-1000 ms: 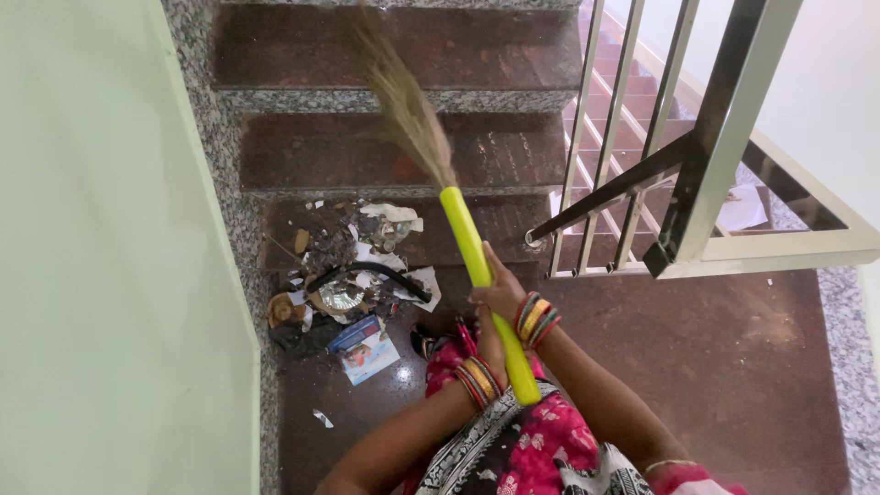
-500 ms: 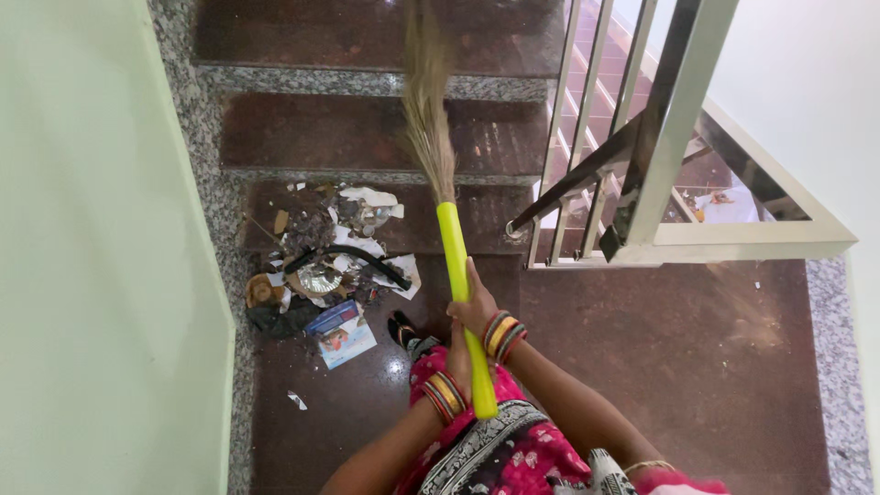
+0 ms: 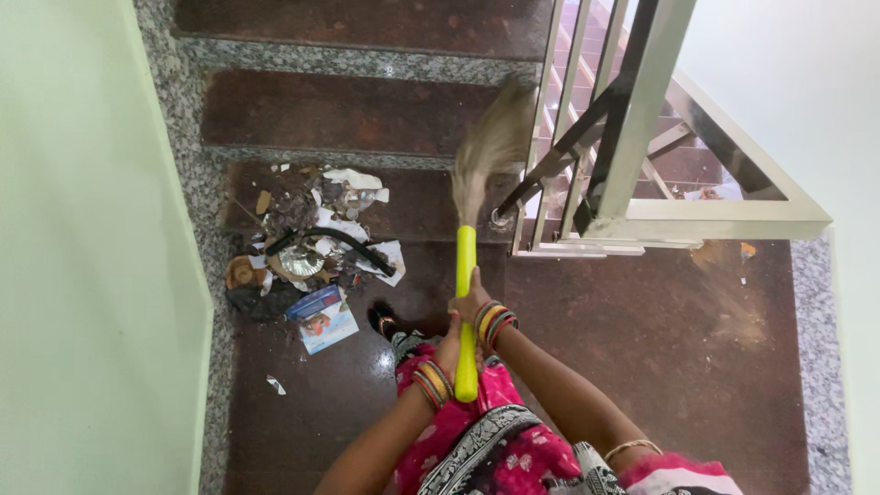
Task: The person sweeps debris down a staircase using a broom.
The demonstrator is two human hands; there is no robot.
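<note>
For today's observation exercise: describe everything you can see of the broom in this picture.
The broom has a bright yellow, smooth, plastic-looking handle and a head of pale dry grass bristles, blurred. It points away from the person, bristles over the step by the railing post. The right hand grips higher, the left hand lower.

A dark reddish-brown polished stone landing (image 3: pixel 642 367), edged in speckled grey granite, meets a flight of matching stone steps (image 3: pixel 348 115) at twelve o'clock. At ten o'clock on the landing and spilling onto the lowest step lies a heap of mixed rubbish (image 3: pixel 307 252): torn white paper, a curved black hose, a crumpled silver foil dish, and brown scraps. A blue-and-white printed paper packet (image 3: pixel 321 323) lies flat at the heap's six o'clock edge. A small white paper scrap (image 3: pixel 274 384) sits apart at eight o'clock.
</note>
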